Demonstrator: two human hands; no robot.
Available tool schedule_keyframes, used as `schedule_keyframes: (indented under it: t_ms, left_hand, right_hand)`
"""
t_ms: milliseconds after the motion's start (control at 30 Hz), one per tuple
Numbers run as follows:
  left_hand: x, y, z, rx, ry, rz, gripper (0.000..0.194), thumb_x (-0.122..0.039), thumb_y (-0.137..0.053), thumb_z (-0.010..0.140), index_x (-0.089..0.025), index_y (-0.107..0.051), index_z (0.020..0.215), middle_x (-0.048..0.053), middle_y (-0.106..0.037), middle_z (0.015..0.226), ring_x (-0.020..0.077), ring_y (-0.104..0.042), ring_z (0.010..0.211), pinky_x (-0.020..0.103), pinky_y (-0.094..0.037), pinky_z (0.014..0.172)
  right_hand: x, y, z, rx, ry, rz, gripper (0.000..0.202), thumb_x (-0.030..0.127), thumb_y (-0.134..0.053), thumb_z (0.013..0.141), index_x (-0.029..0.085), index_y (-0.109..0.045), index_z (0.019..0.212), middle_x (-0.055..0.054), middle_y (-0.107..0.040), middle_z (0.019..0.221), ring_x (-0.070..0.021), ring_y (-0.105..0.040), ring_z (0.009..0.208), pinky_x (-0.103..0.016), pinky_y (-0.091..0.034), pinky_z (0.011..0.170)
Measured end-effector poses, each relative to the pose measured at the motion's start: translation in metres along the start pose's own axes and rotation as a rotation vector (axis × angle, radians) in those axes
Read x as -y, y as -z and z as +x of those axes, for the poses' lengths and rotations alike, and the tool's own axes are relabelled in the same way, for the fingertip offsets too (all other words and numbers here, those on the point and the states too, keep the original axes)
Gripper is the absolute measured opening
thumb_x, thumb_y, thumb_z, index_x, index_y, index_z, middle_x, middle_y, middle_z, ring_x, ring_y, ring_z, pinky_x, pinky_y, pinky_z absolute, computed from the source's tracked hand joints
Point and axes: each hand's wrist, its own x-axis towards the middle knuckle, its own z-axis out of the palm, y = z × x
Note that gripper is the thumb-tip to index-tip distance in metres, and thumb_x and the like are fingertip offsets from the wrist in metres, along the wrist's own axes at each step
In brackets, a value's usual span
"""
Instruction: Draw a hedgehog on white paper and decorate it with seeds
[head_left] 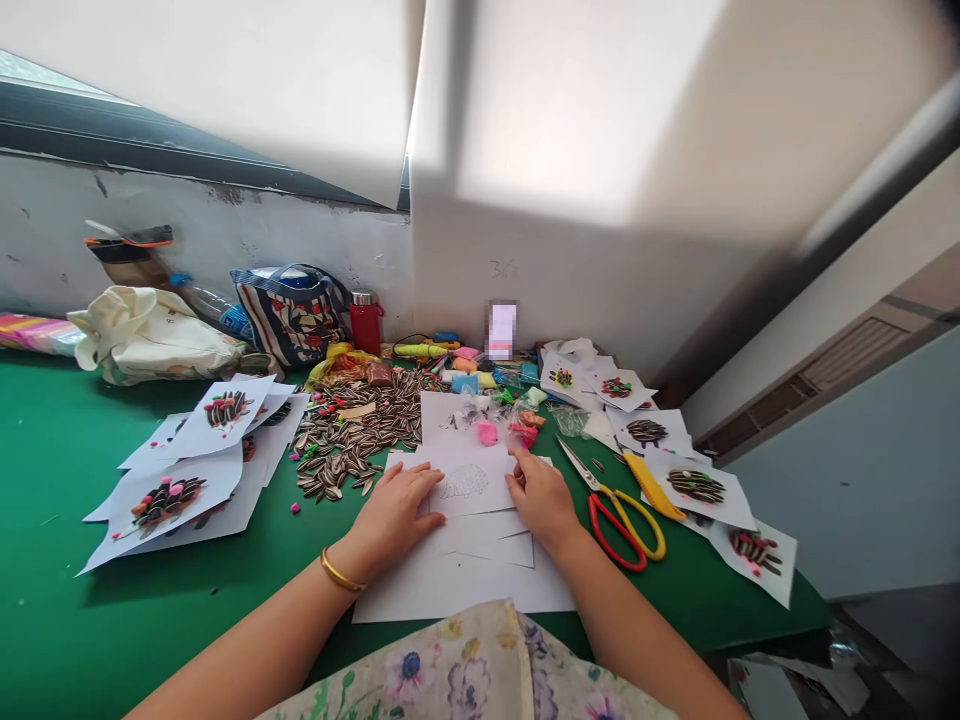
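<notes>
A sheet of white paper with a pencil drawing of a hedgehog-like animal (466,482) lies in front of me. It rests on other white sheets (465,590). My left hand (397,507) is spread flat over the drawing's left edge, a gold bangle on the wrist. Against the right edge of that sheet rests my right hand (543,500), its fingers loosely bent and thumb apart from the index finger. Just beyond the drawing are pink clay lumps (487,432) on another sheet. A heap of striped sunflower seeds (341,450) lies left of it.
Scissors with red and yellow handles (619,515) lie right of my right hand, beside a yellow tool (651,486). Seed-decorated picture cards (225,410) are stacked left; more cards (696,487) line the right. A red flask (367,322), bags (161,335) and a phone (502,330) stand behind.
</notes>
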Motion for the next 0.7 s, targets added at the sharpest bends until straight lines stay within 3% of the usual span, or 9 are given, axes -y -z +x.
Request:
schedule_keyframes:
  t_ms: [200, 367, 467, 567, 700]
  left_hand:
    - [-0.002, 0.003, -0.001, 0.023, -0.006, 0.024, 0.054, -0.029, -0.07, 0.079, -0.024, -0.054, 0.131, 0.009, -0.06, 0.136, 0.0284, -0.047, 0.133, 0.054, -0.02, 0.117]
    - [-0.005, 0.005, -0.002, 0.025, 0.004, 0.025, 0.053, -0.029, -0.071, 0.079, -0.023, -0.055, 0.129, 0.011, -0.06, 0.135, 0.0294, -0.048, 0.132, 0.057, -0.018, 0.117]
    - [-0.003, 0.003, -0.003, 0.009, -0.005, 0.012, 0.054, -0.028, -0.071, 0.078, -0.024, -0.055, 0.129, 0.01, -0.06, 0.135, 0.0298, -0.048, 0.132, 0.058, -0.017, 0.117]
    - [0.0, 0.001, -0.004, 0.0, -0.01, 0.0, 0.055, -0.028, -0.072, 0.077, -0.024, -0.055, 0.13, 0.01, -0.061, 0.134, 0.0301, -0.049, 0.132, 0.059, -0.017, 0.116]
    - [0.002, 0.0, -0.005, -0.008, -0.02, -0.002, 0.055, -0.026, -0.072, 0.077, -0.024, -0.055, 0.129, 0.011, -0.06, 0.134, 0.0297, -0.049, 0.132, 0.059, -0.015, 0.117]
  right_hand:
    - [0.007, 0.022, 0.011, -0.03, 0.068, -0.136, 0.025, 0.024, -0.055, 0.09, 0.023, -0.065, 0.113, -0.007, -0.067, 0.108, -0.0224, -0.058, 0.102, -0.032, -0.037, 0.085]
    - [0.011, 0.038, 0.062, 0.027, 0.069, -0.261, 0.023, 0.028, -0.05, 0.093, 0.025, -0.068, 0.108, -0.007, -0.065, 0.112, -0.023, -0.054, 0.107, -0.032, -0.037, 0.085]
    - [0.017, 0.033, 0.105, 0.13, 0.027, -0.317, 0.028, 0.033, -0.047, 0.095, 0.026, -0.068, 0.113, -0.008, -0.063, 0.116, -0.0238, -0.053, 0.108, -0.033, -0.037, 0.085]
    - [0.024, 0.017, 0.14, 0.155, 0.026, -0.324, 0.031, 0.037, -0.048, 0.095, 0.026, -0.067, 0.117, -0.01, -0.061, 0.117, -0.0256, -0.051, 0.111, -0.034, -0.037, 0.087]
    - [0.028, -0.003, 0.166, 0.195, 0.016, -0.328, 0.026, 0.039, -0.063, 0.085, 0.025, -0.072, 0.105, -0.011, -0.062, 0.113, -0.0279, -0.052, 0.108, -0.036, -0.038, 0.086]
